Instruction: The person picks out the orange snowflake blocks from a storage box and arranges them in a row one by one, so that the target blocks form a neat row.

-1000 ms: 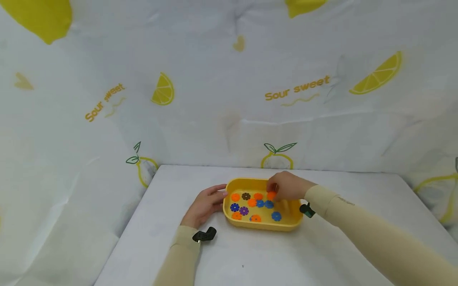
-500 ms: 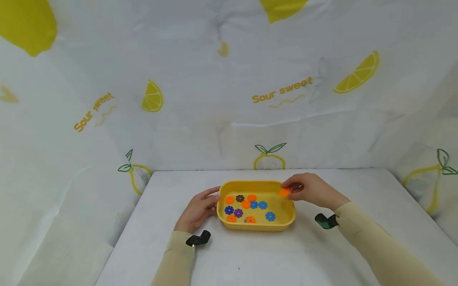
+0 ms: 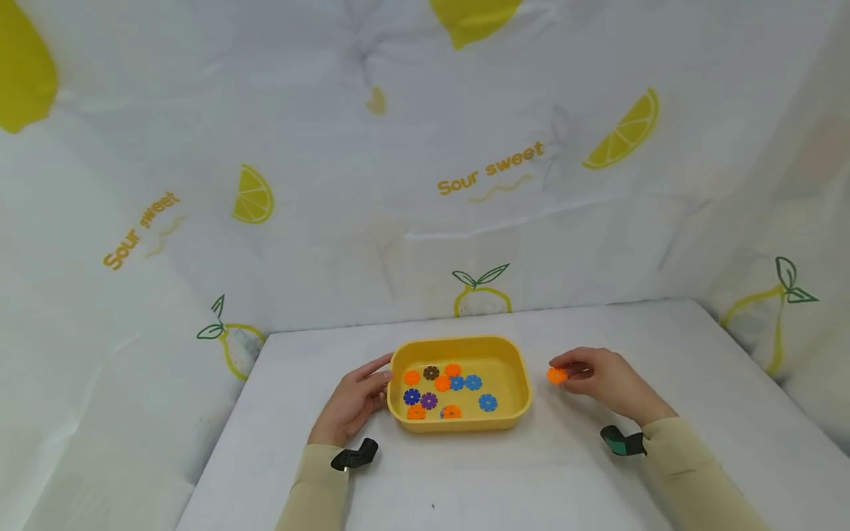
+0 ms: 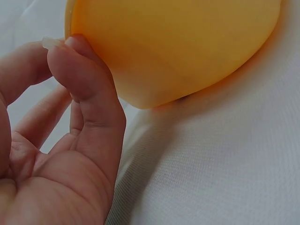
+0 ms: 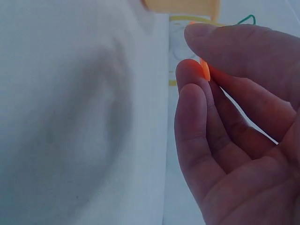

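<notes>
A yellow tray (image 3: 510,383) sits on the white table with several notched plastic discs inside, such as a purple disc (image 3: 429,401), a brown disc (image 3: 431,373) and a light blue disc (image 3: 488,403). At the tray's left end my left hand (image 3: 352,402) holds the rim, its thumb (image 4: 77,70) against the edge. To the right of the tray, above the table, my right hand (image 3: 607,380) pinches an orange notched disc (image 3: 557,375) between thumb and fingers. In the right wrist view only a thin edge of the orange disc (image 5: 205,70) shows.
White cloth with lemon prints (image 3: 481,295) hangs behind and beside the table (image 3: 491,479). Dark wrist-camera mounts sit at the left wrist (image 3: 355,455) and right wrist (image 3: 623,441).
My right hand has lifted the orange disc out of the tray and carried it right, past the tray's edge. My left hand stays at the tray's left end. The head view has shifted.
</notes>
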The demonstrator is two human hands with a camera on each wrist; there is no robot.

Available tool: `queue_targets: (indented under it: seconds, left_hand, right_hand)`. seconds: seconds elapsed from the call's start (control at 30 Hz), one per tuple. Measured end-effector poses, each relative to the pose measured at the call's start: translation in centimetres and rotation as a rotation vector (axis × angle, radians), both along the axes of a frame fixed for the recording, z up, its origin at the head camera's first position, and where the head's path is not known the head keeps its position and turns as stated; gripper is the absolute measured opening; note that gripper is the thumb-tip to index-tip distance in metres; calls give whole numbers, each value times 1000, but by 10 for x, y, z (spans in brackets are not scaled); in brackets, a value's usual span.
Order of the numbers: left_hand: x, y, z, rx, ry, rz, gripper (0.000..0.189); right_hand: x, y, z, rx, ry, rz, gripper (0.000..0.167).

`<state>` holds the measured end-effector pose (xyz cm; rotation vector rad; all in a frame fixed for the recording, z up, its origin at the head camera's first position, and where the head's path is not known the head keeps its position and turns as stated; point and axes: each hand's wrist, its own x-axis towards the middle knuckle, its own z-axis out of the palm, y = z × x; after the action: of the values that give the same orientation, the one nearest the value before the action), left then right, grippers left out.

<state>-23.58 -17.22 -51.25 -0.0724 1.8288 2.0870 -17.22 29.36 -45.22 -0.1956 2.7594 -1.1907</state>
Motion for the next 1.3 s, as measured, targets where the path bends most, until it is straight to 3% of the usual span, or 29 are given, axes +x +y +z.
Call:
queue_targets:
  seconds: [0.37, 0.5, 1.3]
  left_hand:
    - [2, 1, -1, 8, -24, 13, 52]
    - [3, 1, -4, 15, -36, 6, 52]
    - [0, -2, 0, 29, -44, 1, 52]
  right_hand:
    - [-3, 5, -21, 57, 29, -11, 32]
    - [-5, 2, -25, 65, 1, -7, 31]
    - [-9, -4, -28, 87, 22, 14, 30]
